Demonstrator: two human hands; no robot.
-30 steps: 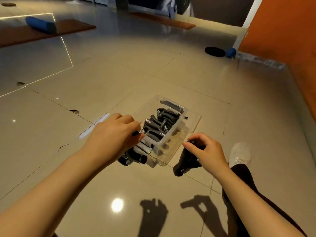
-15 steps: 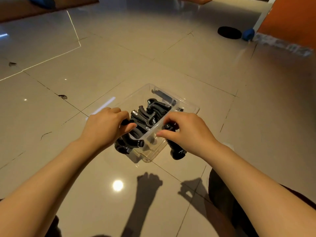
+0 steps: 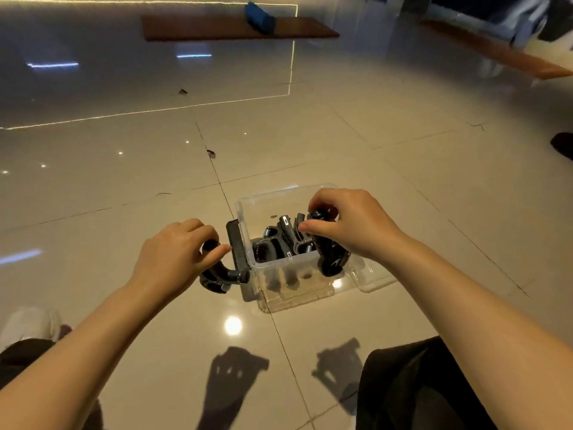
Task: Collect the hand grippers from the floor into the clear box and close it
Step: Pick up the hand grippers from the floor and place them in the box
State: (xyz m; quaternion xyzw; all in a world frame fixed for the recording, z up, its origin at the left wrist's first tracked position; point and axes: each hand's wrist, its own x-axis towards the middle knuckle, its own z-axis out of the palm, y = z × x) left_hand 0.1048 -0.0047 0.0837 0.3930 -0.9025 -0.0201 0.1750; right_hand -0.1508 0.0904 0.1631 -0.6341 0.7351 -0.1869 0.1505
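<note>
— Where are the hand grippers?
— My left hand (image 3: 176,256) grips one (image 3: 217,274) beside the clear box (image 3: 248,206) on the floor (image 3: 310,135). My right hand (image 3: 350,225) holds another (image 3: 330,252) over the box's near rim; several lie inside.

**Both hands busy, arms out front**

Left hand (image 3: 173,259): fingers curled over, thumb pinching a black hand gripper (image 3: 217,274), knuckles up, forearm bare, coming in from bottom-left. Right hand (image 3: 350,225) a bit further fwd, fingers bent down, thumb + index pinching a second hand gripper (image 3: 328,249) upright. Right forearm bare, angled in from bottom-right. Wrists approx straight.
</note>
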